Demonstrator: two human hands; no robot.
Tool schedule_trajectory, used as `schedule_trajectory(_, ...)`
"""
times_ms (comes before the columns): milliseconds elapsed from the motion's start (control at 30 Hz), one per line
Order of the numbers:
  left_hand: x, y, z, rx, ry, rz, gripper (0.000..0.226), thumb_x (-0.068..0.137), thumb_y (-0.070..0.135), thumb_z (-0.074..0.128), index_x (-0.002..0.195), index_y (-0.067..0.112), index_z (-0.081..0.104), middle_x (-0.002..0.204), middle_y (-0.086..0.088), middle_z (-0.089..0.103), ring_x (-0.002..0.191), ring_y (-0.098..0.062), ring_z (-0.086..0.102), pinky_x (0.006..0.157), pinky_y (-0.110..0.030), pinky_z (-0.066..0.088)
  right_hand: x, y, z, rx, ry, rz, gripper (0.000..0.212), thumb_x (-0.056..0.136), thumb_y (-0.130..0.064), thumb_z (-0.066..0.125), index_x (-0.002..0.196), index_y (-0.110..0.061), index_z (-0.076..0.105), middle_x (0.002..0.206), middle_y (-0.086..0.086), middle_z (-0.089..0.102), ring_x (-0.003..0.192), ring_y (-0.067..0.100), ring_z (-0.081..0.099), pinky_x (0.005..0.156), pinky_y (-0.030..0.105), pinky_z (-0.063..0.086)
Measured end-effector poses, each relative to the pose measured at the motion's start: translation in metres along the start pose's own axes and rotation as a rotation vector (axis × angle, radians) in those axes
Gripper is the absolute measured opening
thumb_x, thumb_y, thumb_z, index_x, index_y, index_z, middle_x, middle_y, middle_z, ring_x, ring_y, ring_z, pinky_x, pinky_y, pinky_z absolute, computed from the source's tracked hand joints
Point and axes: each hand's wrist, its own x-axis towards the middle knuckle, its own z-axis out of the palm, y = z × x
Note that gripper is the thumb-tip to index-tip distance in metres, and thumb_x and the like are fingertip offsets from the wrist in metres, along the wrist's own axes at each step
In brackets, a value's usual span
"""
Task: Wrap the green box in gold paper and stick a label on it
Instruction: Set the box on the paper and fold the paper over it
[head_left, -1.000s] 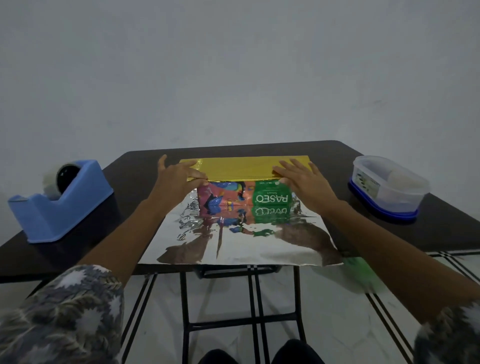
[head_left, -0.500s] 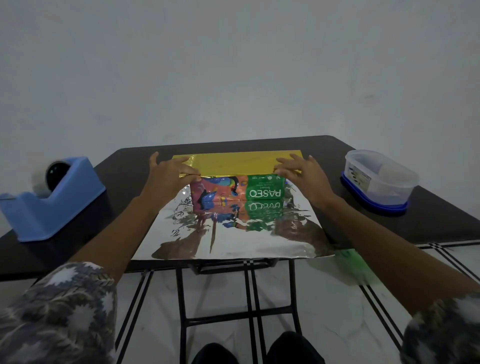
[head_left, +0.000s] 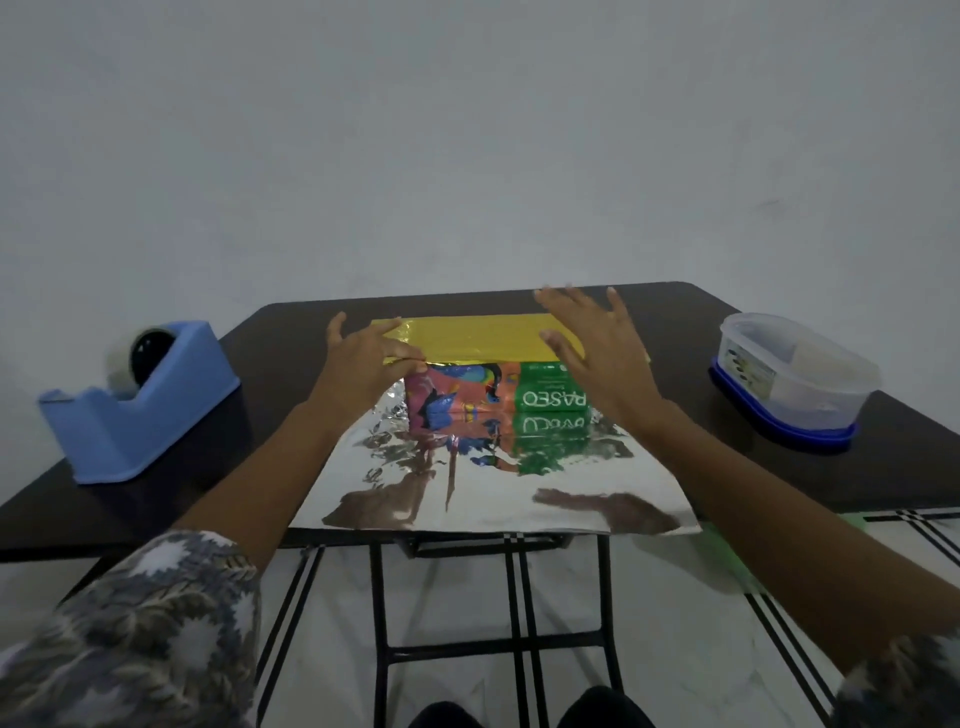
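Note:
The green box (head_left: 545, 397), with a colourful picture on its left half, stands in the middle of the dark table on the silver side of the gold paper (head_left: 483, 338). A gold flap of that paper is folded over the box's top. My left hand (head_left: 363, 358) pinches the flap's near left edge with thumb and fingers. Over the right end of the box, my right hand (head_left: 597, 348) is lifted with its fingers spread and straight, holding nothing.
A blue tape dispenser (head_left: 135, 405) sits at the left of the table (head_left: 727, 296). A clear lidded container (head_left: 789, 379) with a blue base stands at the right. The silver sheet reaches past the table's near edge. Tiled floor lies below.
My right hand has let go of the gold flap and risen with fingers spread. My left hand keeps its pinch on the flap's left edge.

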Motion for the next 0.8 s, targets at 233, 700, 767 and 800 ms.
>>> schedule_trajectory(233,-0.001,0.006,-0.007,0.049,0.011,0.005,0.024,0.084,0.036,0.064,0.102,0.024,0.074,0.132,-0.003,0.058,0.131,-0.01,0.044,0.113,-0.043,0.001,0.049,-0.05,0.049,-0.274,-0.593,-0.097,0.051,0.103,-0.037,0.018,0.151,-0.023,0.01,0.159,-0.003,0.01,0.146,0.013,0.007,0.117,0.041,0.005)
schedule_trajectory(700,-0.054,-0.046,-0.082,-0.22,0.737,-0.389,0.065,0.087,0.035,0.066,0.143,0.017,0.039,0.149,-0.001,0.038,0.142,-0.014,0.026,0.118,-0.039,0.013,0.045,-0.042,0.066,-0.264,-0.561,-0.041,0.049,0.102,-0.04,0.013,0.15,-0.029,0.015,0.158,-0.009,0.012,0.145,0.011,0.013,0.115,0.038,0.014)
schedule_trajectory(767,-0.077,-0.076,-0.097,-0.083,0.787,-0.58,0.092,0.08,0.052,0.066,0.15,0.013,0.02,0.156,-0.006,0.022,0.145,-0.02,0.015,0.117,-0.045,0.008,0.044,-0.042,0.065,-0.261,-0.565,-0.04,0.049,0.102,-0.04,0.012,0.15,-0.029,0.015,0.158,-0.009,0.013,0.145,0.011,0.014,0.116,0.038,0.014)
schedule_trajectory(800,-0.089,-0.088,-0.102,-0.072,0.783,-0.686,0.107,0.074,0.06,0.067,0.151,0.012,0.012,0.158,-0.008,0.014,0.146,-0.022,0.01,0.117,-0.048,0.007,0.043,-0.042,0.065,-0.26,-0.563,-0.041,0.049,0.102,-0.04,0.012,0.15,-0.029,0.015,0.158,-0.009,0.013,0.145,0.011,0.014,0.116,0.038,0.014)
